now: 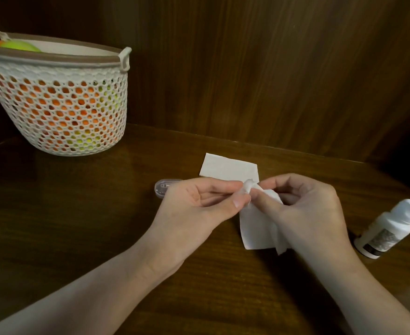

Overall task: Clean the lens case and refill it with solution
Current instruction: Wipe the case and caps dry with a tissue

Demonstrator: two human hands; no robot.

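i see both hands over the middle of the brown wooden tabletop (78,213). the left hand (199,204) and the right hand (303,206) meet at their fingers, and both pinch a white tissue (257,228). the top of the tissue is bunched up between the fingertips, and the rest hangs down to the tabletop under the right hand. i cannot tell if a small part of the lens case is wrapped inside the bunch. a clear lens case piece (163,187) lies on the tabletop just behind the left hand, partly hidden by it. the fingers do not touch it. a flat folded tissue (228,168) lies behind the hands, nearer the back edge. a white solution bottle (390,230) lies tilted near the right edge, apart from the right hand. a white basket (61,105) with holes stands at the back left corner, with orange and green things inside. a dark wooden wall (271,68) rises behind the tabletop.
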